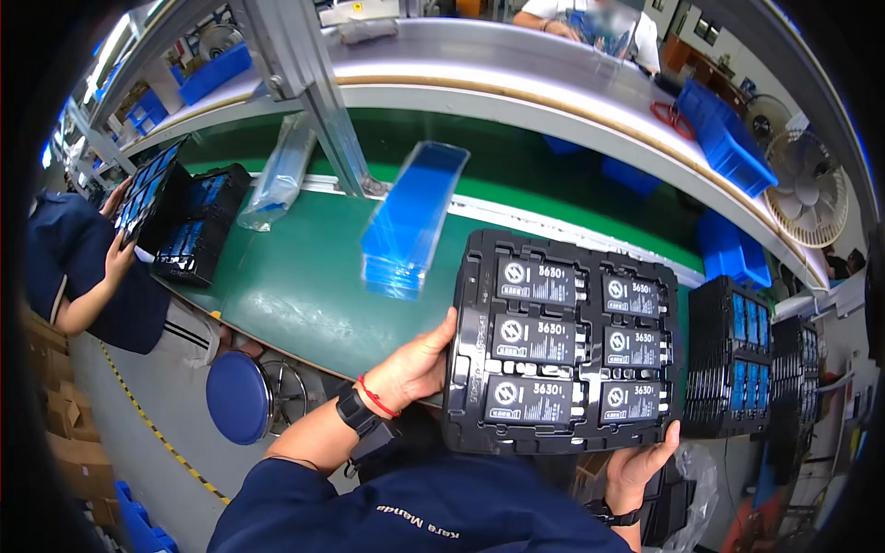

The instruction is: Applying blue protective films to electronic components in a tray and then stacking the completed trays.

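Between my two hands is a black plastic tray (468, 369), tilted toward me above the front edge of the green workbench. Several flat black batteries (535, 339) with white print lie in its compartments, in two columns. My left hand (422, 361), with a red cord and a dark watch at the wrist, grips the tray's left edge; the thumb shows and the other fingers are hidden. At the lower right corner my right hand (643, 461) is closed on the tray. Left of the tray, a stack of clear and blue plastic sheets (413, 217) lies on the bench.
Stacked black trays (730, 359) with blue-covered contents stand at right. On the left a co-worker (78, 267) holds another tray beside more stacks (198, 226). A clear plastic bag (279, 175), metal post (318, 101), blue stool (238, 396) and fan (807, 189) are around.
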